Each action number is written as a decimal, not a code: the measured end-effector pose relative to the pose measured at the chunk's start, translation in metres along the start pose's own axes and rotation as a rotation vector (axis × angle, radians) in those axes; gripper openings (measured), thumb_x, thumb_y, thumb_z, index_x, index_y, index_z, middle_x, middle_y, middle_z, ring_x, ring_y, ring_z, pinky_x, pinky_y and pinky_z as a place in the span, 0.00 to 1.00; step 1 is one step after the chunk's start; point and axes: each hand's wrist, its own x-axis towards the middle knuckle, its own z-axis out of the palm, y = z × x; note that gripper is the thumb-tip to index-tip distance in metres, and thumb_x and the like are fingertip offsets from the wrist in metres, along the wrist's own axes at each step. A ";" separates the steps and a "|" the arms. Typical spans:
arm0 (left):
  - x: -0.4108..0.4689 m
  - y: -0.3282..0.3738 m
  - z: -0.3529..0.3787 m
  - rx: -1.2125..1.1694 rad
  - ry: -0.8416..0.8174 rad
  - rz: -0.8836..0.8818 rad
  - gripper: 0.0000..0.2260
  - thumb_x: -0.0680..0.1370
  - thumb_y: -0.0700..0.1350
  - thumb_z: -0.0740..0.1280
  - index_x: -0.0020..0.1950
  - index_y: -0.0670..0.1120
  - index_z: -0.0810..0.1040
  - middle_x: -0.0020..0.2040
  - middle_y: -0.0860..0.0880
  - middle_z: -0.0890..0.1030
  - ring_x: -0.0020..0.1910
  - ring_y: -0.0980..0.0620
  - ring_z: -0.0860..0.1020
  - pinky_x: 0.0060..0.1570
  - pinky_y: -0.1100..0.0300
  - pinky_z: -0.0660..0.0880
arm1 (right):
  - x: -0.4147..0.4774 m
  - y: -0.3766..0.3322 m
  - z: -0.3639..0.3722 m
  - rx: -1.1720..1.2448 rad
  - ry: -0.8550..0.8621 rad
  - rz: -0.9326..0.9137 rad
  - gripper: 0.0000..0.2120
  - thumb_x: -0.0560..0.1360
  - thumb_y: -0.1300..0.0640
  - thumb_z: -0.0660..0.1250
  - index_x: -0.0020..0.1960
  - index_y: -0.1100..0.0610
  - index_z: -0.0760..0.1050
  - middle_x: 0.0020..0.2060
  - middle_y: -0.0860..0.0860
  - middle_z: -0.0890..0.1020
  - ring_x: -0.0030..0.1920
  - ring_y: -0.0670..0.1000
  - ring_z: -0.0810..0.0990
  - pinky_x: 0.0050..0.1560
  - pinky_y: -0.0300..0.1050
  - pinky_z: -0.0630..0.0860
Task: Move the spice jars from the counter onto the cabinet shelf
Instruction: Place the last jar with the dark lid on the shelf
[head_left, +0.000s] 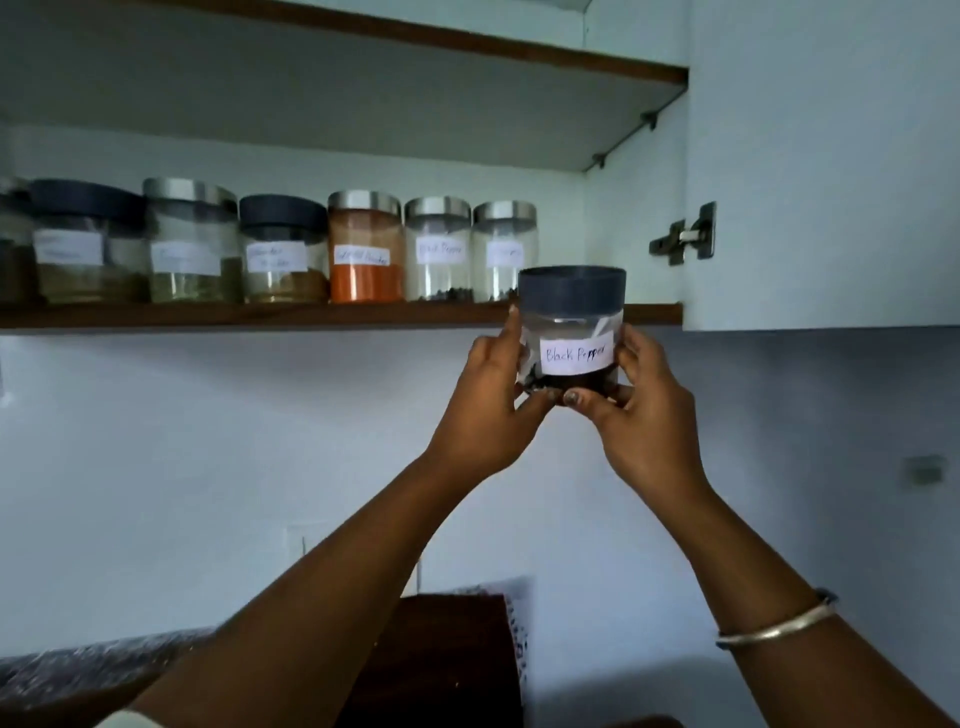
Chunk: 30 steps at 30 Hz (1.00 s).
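Currently | we grip the black pepper jar (571, 332) upright, left hand (488, 410) and right hand (649, 415) curled round its base | jar at front edge of the shelf (311, 314), right end | free gap lies up and ahead.

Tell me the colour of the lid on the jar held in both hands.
Dark grey-blue lid, on the Black Pepper jar; the head view shows it.

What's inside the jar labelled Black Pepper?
A shallow dark layer, likely peppercorns, sits at the bottom of the Black Pepper jar; above it looks empty. The label and fingers hide part.
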 end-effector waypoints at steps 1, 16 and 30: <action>0.013 0.002 0.002 -0.003 0.010 0.017 0.37 0.75 0.45 0.70 0.77 0.52 0.52 0.65 0.46 0.68 0.62 0.54 0.72 0.63 0.59 0.72 | 0.011 0.000 -0.002 0.002 0.020 -0.019 0.33 0.69 0.57 0.74 0.70 0.53 0.64 0.62 0.49 0.78 0.58 0.53 0.79 0.56 0.42 0.74; 0.102 0.016 0.035 0.141 -0.076 0.037 0.41 0.75 0.37 0.68 0.77 0.46 0.43 0.71 0.46 0.68 0.63 0.50 0.74 0.51 0.70 0.67 | 0.130 0.036 -0.004 -0.169 0.090 -0.046 0.24 0.73 0.57 0.70 0.65 0.61 0.67 0.62 0.58 0.71 0.58 0.56 0.76 0.54 0.44 0.72; 0.112 -0.008 0.063 0.517 -0.196 0.001 0.38 0.77 0.46 0.66 0.77 0.42 0.42 0.77 0.40 0.40 0.77 0.42 0.49 0.72 0.55 0.58 | 0.149 0.053 0.021 -0.271 0.069 -0.011 0.19 0.77 0.50 0.64 0.62 0.60 0.67 0.55 0.58 0.79 0.53 0.58 0.79 0.47 0.47 0.74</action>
